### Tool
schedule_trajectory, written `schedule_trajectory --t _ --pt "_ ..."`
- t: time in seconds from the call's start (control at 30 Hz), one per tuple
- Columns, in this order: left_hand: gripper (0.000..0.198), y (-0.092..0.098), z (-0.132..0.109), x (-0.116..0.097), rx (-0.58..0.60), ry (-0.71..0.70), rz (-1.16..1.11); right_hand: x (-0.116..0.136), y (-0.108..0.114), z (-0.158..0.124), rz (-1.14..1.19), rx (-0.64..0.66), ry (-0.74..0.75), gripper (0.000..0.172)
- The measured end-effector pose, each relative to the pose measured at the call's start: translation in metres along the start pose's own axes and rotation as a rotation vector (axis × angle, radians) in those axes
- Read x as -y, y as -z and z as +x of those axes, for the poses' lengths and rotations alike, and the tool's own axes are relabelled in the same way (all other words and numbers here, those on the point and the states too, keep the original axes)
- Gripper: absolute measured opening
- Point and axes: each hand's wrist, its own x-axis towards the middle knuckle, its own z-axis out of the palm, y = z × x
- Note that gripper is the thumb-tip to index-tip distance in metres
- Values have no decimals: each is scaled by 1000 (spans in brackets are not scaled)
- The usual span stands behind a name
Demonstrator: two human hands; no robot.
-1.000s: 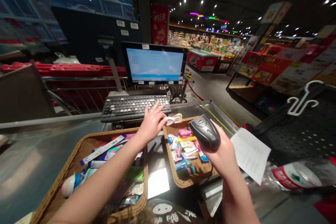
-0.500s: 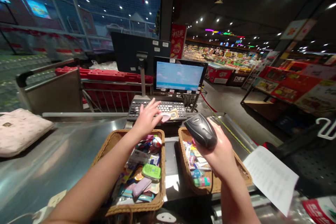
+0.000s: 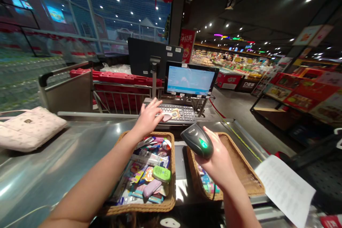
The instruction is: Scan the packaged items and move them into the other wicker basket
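My left hand (image 3: 149, 117) reaches over the left part of the black keyboard (image 3: 184, 112). Its fingers extend across the keys, while a small pale pink and yellow item (image 3: 167, 116) sits at the thumb side, apparently pinched in the hand. My right hand (image 3: 217, 153) is closed around a black handheld barcode scanner (image 3: 197, 139), which shows a lit green spot on top. Below my left wrist stands a wicker basket (image 3: 172, 174) full of small packaged goods, including a green case (image 3: 161, 173). The scanner and right hand partly cover a second wicker basket (image 3: 240, 156) with some small goods.
Behind the keyboard stand a lit screen (image 3: 191, 79) and a second monitor seen from its back (image 3: 141, 55). A pale pink bag (image 3: 32, 128) lies on the metal counter at left. A paper sheet (image 3: 285, 185) lies at right. A cart (image 3: 69, 91) stands beyond.
The view has turned slightly left. The scanner has moved left and lower relative to the right basket, and its green light is now on. The small item has shifted left over the keyboard with my left hand.
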Motion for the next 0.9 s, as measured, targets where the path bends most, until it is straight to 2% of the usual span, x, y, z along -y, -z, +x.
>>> schedule_trajectory --t 0.17,0.3,0.6,0.9 --pt "24 3 -5 7 3 8 -5 1 -5 -5 5 25 -25 44" --pt "25 2 -14 15 34 28 3 1 -10 -9 4 63 -51 42" --pt "25 -2 -42 43 126 134 56 5 -18 -12 24 131 -83 43" --pt "28 4 -72 70 162 205 89 14 -33 -9 60 137 -71 41"
